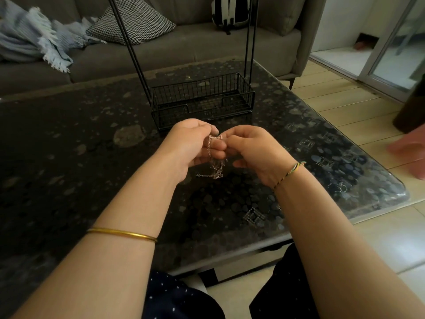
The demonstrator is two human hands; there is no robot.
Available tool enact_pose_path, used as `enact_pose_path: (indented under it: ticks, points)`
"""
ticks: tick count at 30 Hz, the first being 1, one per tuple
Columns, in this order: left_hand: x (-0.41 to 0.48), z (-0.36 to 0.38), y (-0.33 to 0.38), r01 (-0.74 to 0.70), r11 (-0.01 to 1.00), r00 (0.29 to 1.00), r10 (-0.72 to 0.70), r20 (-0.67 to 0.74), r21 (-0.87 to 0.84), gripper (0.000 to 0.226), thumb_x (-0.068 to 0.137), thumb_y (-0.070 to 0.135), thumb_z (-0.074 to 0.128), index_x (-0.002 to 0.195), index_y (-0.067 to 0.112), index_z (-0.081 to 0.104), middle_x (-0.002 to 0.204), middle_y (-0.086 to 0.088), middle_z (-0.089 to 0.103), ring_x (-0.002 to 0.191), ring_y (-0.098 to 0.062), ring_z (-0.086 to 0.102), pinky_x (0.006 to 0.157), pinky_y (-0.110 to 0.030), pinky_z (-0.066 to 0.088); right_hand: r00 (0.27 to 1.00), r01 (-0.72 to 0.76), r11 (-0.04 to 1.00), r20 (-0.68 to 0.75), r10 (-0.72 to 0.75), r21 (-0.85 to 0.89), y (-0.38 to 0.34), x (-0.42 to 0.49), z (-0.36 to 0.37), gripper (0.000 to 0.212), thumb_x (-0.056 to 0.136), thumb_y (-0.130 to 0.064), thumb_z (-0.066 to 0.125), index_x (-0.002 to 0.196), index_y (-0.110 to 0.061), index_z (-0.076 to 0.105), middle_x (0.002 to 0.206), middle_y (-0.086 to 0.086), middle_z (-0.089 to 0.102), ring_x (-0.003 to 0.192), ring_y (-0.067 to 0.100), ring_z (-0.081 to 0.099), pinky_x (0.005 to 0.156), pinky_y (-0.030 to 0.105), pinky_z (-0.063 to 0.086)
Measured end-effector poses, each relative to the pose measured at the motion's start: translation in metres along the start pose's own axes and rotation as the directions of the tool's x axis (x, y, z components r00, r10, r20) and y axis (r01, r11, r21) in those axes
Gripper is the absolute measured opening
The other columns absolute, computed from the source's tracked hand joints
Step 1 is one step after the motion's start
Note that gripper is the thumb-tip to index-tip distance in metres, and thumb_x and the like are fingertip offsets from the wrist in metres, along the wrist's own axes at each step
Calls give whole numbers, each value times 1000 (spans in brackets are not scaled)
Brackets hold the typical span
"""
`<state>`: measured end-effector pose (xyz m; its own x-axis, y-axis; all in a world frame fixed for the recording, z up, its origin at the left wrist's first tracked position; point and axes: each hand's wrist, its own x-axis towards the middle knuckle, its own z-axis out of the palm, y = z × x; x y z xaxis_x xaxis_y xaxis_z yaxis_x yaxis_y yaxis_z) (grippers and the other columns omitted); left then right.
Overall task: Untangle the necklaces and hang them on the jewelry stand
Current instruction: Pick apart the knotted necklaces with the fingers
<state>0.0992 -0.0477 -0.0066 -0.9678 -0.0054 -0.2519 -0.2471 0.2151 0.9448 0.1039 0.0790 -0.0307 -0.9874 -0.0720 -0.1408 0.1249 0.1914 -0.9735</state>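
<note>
Both the left hand (195,143) and right hand (250,148) pinch the necklaces (215,157); tease strands apart gently, stand (202,100) at twelve o'clock.

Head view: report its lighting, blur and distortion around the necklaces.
Head view: dim room, brighter daylight on the floor at right; wide-angle lens enlarges the near forearms; a pink shape at the right border is blurred; the necklaces between left hand and right hand look soft.
</note>
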Motion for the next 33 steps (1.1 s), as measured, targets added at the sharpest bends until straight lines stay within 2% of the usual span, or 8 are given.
enact_pose_path:
  ticks: [3,6,10,16,20,25,29,33]
  points:
    - [0,2,0,8,999,1000,-8,7,48,18,101,17,44,98,17,63,56,7,68,54,-7,67,65,-26,55,994,-22,994,-108,33,106,-1,3,-3,16,88,-13,53,75,-18,62,80,0,59,82,13,55,67,28,45]
    - [1,3,-1,28,999,1000,-29,11,35,14,100,18,47,99,19,61,55,8,68,52,-6,66,67,-27,51,992,-51,978,-104,73,202,-1,5,-6,17,87,-14,50,72,-15,58,87,4,61,85,17,58,65,28,45]
    - [2,2,0,41,999,999,-41,27,11,7,95,11,54,94,16,59,70,1,70,59,-9,62,70,-28,52,990,-87,949,-83,118,305,-3,3,-8,12,89,-13,47,82,-11,56,84,7,64,73,17,62,66,28,47]
    - [0,3,-2,-31,995,997,24,77,99,15,87,0,62,86,15,62,82,-2,66,65,-8,63,70,-25,54,985,-85,915,-107,137,395,-4,2,-9,17,89,-9,45,73,-10,51,74,6,64,59,14,61,60,25,48]
    - [0,3,-4,-89,976,994,74,82,200,19,83,-2,67,86,16,61,82,-2,66,70,-10,65,77,-30,54,982,-53,898,-138,125,436,-4,2,-8,11,88,-6,47,78,-9,49,72,6,63,57,12,61,58,24,50]
    - [-1,6,-4,-170,921,985,162,53,351,20,80,-2,67,86,17,61,78,-1,64,68,-9,63,56,-16,49,980,-25,888,-166,113,460,-4,2,-8,12,89,-3,51,79,-10,47,71,7,63,56,12,60,55,24,50]
    - [-1,7,-5,-220,877,974,222,46,428,17,81,2,69,83,17,62,74,1,64,69,-11,63,64,-22,51,978,-12,891,-182,106,453,-2,2,-8,17,87,0,53,76,-11,46,72,8,64,56,12,60,55,24,51]
    - [0,5,-7,-239,876,967,253,24,418,11,87,12,68,80,19,64,69,3,65,67,-10,63,64,-20,50,984,-26,925,-151,90,380,0,1,-9,11,89,-2,54,83,-11,56,71,5,61,55,10,58,56,24,52]
